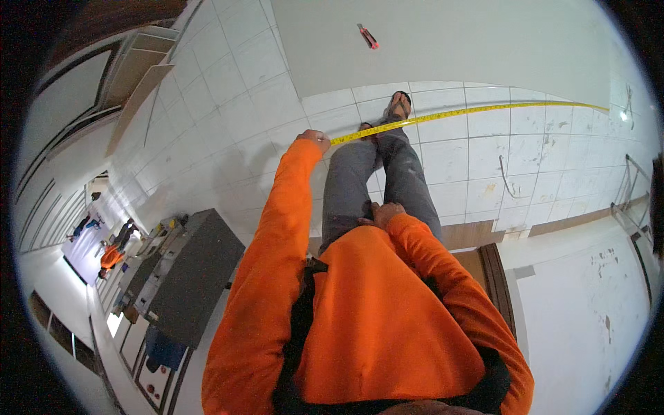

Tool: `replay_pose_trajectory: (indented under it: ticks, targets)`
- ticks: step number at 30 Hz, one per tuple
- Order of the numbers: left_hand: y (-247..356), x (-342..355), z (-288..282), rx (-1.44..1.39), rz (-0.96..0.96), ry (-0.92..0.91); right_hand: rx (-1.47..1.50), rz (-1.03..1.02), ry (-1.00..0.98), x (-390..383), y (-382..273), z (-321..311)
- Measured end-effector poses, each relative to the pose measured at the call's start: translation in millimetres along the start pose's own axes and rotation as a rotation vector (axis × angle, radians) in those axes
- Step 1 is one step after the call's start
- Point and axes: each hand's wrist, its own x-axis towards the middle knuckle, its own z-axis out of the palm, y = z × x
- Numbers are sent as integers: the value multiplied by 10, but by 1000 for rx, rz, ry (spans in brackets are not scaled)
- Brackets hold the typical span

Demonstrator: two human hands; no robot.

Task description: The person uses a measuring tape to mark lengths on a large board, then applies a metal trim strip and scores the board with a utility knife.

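Your left hand [317, 138] has its fingers closed around the near end of the yellow tape measure [477, 111]; whether they cover a case or only the blade, you can't tell from here. Your right hand [387, 213] rests curled at the front of your grey trousers [353, 180], and whether its fingers hold anything is hidden. The tape runs from your left hand across your lower legs, over the tiled floor [443, 159], to a far end near the right part of the large pale board [443, 55]. What holds that end doesn't show, so if it is only lightly caught, a tug from your left hand could free it and let the blade whip back at your shins. Because the blade crosses your legs, a step could also snag or kink it, and any sag would spoil a reading, though the lens may account for the curve. The red utility knife [369, 38] lies on the board beyond your feet; a careless step or shifted board could send it sliding.
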Motion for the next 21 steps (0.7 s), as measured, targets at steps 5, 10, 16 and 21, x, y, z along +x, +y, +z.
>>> replay_pose_trajectory:
  ticks: [5, 10, 16, 21]
  targets:
    - [-256, 99, -127, -135, -5, -96, 55, -28, -96, -25, -400, 123]
    - [-234, 579, -382, -40, 120, -184, 363, 130, -128, 657, -668, 438]
    - [-634, 1233, -371, 11, 145, -124, 418, 127, -304, 339, -1601, -15]
    - [-769, 1808, -254, 80, 87, -151, 622, 45, -374, 630, -1522, 730]
